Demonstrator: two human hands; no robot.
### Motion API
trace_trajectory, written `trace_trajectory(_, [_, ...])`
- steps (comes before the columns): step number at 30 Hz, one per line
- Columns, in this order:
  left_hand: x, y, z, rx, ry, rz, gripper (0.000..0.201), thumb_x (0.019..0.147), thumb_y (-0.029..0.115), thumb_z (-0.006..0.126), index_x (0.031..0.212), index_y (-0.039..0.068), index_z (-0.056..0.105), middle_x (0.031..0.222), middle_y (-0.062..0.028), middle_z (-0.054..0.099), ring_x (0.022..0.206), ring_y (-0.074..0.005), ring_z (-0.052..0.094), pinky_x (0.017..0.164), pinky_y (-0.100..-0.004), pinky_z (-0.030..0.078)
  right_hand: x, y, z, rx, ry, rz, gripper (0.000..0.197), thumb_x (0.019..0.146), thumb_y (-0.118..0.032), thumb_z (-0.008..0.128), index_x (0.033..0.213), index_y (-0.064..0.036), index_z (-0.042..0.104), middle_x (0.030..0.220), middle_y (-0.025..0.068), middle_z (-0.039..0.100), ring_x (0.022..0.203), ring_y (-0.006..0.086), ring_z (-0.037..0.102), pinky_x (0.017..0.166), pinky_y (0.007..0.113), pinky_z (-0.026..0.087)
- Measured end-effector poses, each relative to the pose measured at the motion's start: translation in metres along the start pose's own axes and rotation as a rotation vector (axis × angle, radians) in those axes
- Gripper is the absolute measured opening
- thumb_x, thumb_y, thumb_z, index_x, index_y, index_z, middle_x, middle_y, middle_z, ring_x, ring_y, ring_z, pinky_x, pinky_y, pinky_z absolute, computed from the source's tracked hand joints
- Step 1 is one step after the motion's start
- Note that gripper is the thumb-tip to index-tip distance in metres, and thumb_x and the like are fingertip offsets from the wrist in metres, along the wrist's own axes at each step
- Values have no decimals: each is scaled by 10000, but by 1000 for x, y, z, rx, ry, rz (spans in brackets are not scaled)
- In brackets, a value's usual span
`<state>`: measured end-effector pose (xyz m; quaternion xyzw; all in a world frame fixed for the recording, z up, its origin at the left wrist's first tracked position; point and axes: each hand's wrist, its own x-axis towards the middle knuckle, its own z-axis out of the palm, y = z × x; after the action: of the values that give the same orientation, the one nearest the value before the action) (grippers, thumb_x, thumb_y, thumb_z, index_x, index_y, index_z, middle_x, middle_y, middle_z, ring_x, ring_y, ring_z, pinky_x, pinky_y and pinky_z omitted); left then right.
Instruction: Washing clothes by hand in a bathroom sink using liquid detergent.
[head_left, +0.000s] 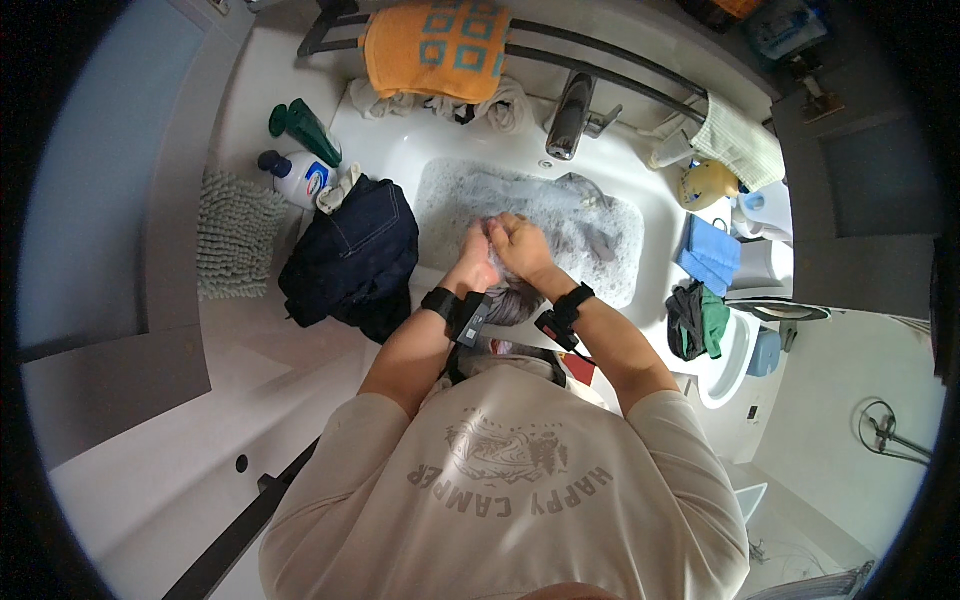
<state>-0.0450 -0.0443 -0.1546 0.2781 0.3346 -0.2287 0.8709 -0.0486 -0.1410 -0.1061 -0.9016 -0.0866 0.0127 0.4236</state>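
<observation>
Left hand (477, 252) and right hand (521, 246) clamp fingers on cloth (513, 302), its length trailing bodyward from them, grey, rumpled.

Upside-down lettering (460, 497) is spotted now, curved around a printed picture (505, 448) on the beige T-shirt (500, 550); a blue-and-red label (318, 180) is carried by the white bottle (291, 184), too small to be read.
</observation>
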Motion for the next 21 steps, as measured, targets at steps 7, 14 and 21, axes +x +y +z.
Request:
trace_trajectory(7, [5, -2, 3, 169, 92, -41, 261, 828, 267, 414, 920, 52, 530, 875, -91, 564, 805, -229, 544, 679, -388, 466, -3, -1, -4, -15, 36, 76, 235, 820, -249, 459, 791, -31, 543, 750, 235, 569, 721, 407, 546, 649, 441, 448])
trace_trajectory(14, [-23, 19, 22, 494, 142, -30, 333, 847, 293, 468, 1061, 39, 493, 1007, -119, 535, 883, -234, 535, 723, -426, 451, -8, 6, -14, 47, -17, 83, 238, 813, -254, 453, 808, -33, 541, 773, 226, 575, 730, 403, 548, 652, 440, 444])
trace_trajectory(21, [-60, 54, 10, 1362, -158, 837, 613, 787, 301, 599, 1302, 107, 330, 1295, -187, 338, 1170, -285, 371, 926, -397, 344, -14, 8, -16, 119, -207, 113, 292, 850, -268, 380, 972, -60, 545, 940, 223, 555, 896, 362, 524, 780, 388, 413])
